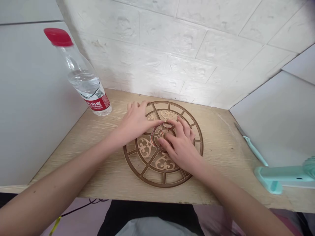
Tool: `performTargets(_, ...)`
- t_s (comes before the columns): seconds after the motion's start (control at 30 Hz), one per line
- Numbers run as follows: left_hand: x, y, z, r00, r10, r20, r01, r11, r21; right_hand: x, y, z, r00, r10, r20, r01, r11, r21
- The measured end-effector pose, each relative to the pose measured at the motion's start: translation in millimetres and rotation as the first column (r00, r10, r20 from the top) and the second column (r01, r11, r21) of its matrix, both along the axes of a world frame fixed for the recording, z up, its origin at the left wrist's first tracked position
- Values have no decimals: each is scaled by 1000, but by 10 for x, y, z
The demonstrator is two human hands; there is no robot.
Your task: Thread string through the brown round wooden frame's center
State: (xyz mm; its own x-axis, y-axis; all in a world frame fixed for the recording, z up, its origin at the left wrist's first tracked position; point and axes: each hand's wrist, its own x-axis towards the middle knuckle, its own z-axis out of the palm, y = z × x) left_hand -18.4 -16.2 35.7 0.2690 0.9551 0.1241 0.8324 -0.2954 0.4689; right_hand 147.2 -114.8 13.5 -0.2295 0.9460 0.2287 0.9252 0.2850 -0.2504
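Observation:
A round brown openwork trivet [157, 186] with scrollwork panels lies flat on the pale wooden shelf [221, 157]. My left hand [136, 119] sits on its upper left part, with the fingers spread and the thumb stretched towards the centre. My right hand [180, 146] curls over the trivet's small central hub [161, 133], which has a thin reddish ring around it. The hand partly hides the hub and the right side of the trivet.
A water bottle [85, 82] with a red cap stands tilted at the back left of the shelf. A knife with a mint handle [253, 150] and a mint-green utensil [283, 175] lie at the right. A white brick-patterned wall [159, 59] rises behind.

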Motion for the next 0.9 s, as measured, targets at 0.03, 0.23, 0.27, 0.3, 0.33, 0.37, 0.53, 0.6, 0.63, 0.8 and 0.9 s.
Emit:
performTargets(0.03, 5, -5, -4, 1000, -7, 6, 7, 1000, 0, -3, 4, -4, 1000, -2, -3, 2, 1000, 1)
performTargets(0.23, -6, -11, -20, 999, -30, 12, 30, 1000, 0, -1, 14, 6, 1000, -9, -21, 9, 1000, 21)
performTargets(0.27, -13, -6, -15, 1000, -25, 18, 25, 1000, -2, 16, 19, 14, 1000, -8, -30, 9, 1000, 28)
performTargets(0.3, -21, 2, -9, 999, -21, 27, 21, 1000, 1, 40, 26, 22, 999, -12, -46, 14, 999, 43)
performTargets(0.33, -30, 11, -2, 999, -17, 35, 17, 1000, 8, 69, 35, 28, 997, -19, -70, 23, 998, 64)
performTargets(0.37, -39, 21, 3, 999, -13, 41, 12, 1000, 20, 101, 46, 32, 995, -22, -101, 32, 995, 92)
performTargets(0.53, -69, 63, 5, 1000, 2, 29, -4, 998, 55, 203, 87, 22, 980, 47, -196, -15, 987, 161)
performTargets(0.6, -73, 69, -3, 1000, -3, 31, 1, 999, 51, 212, 86, 42, 976, 47, -212, -10, 985, 172)
performTargets(0.63, -74, 70, -7, 999, -5, 34, 4, 999, 48, 222, 86, 64, 972, 27, -233, 15, 984, 179)
performTargets(0.8, -89, 76, -14, 998, -17, 52, 16, 999, 38, 467, 185, 173, 905, -248, -346, 329, 924, 197)
performTargets(0.9, -93, 76, -4, 998, -18, 61, 16, 999, 29, 671, 298, 144, 804, -391, -448, 422, 906, -34)
